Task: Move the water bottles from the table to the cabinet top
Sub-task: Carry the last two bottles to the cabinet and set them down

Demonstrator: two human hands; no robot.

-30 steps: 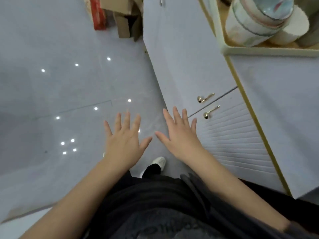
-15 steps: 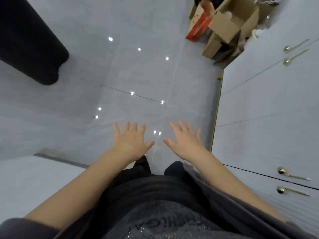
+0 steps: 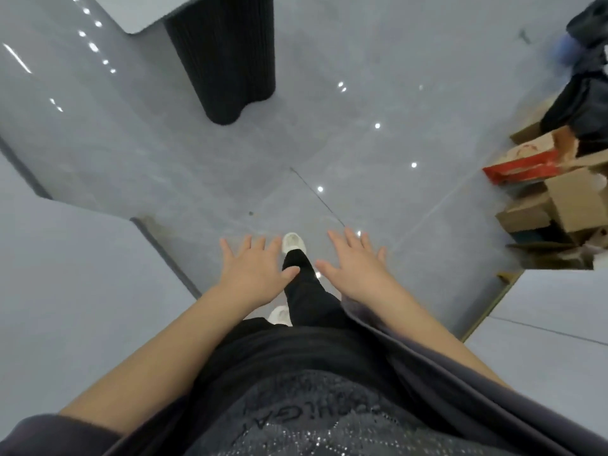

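My left hand (image 3: 255, 273) and my right hand (image 3: 357, 266) are both held out flat in front of me, palms down, fingers spread, holding nothing. They hover over the glossy grey floor, above my white shoe (image 3: 293, 242). No water bottle is in view. A pale grey table surface (image 3: 75, 284) fills the left side, close to my left forearm. The white cabinet (image 3: 552, 340) shows only as a corner at the lower right.
A black ribbed table pedestal (image 3: 227, 54) stands on the floor ahead at the upper left. A pile of cardboard boxes (image 3: 556, 192), one red, lies at the right beside the cabinet. Dark bags sit at the far upper right.
The view has swung left, away from the cabinet: its doors and handles have slid out to the right, and the table and black pedestal have come in. Both hands stay open and empty.
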